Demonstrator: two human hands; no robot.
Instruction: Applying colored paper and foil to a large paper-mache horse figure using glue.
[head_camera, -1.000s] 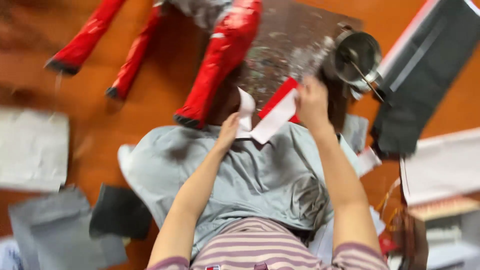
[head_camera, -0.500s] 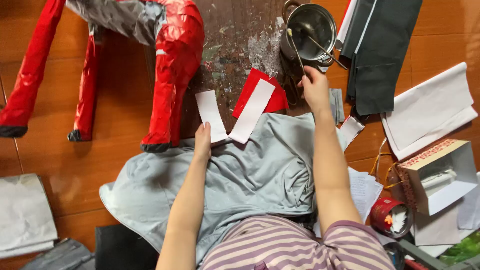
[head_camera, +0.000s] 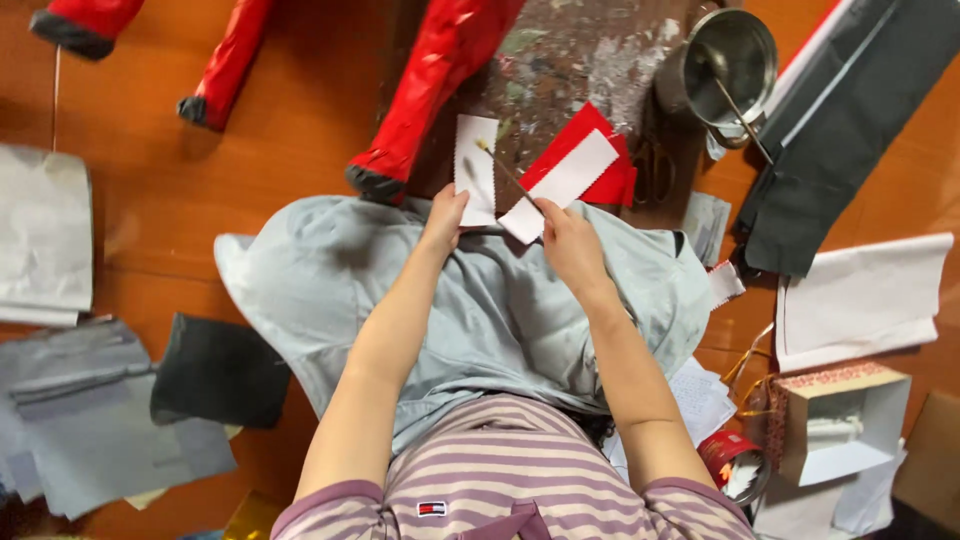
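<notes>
While paper lay limp, hands worked on the floor.
Left hand (head_camera: 443, 213) pinned the light, floppy white strip (head_camera: 475, 165) by its lower edge; right hand (head_camera: 566, 238) pinched a thin brush (head_camera: 508, 175).

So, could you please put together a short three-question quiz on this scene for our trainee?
1. True or false: the right hand holds a thin brush over a white paper strip.
2. What does the left hand touch? A) the metal pot B) the white paper strip C) the open box
3. Fill in: a stick rests inside the ___ at the upper right.

Key: 1 true; 2 B; 3 metal pot.
</notes>
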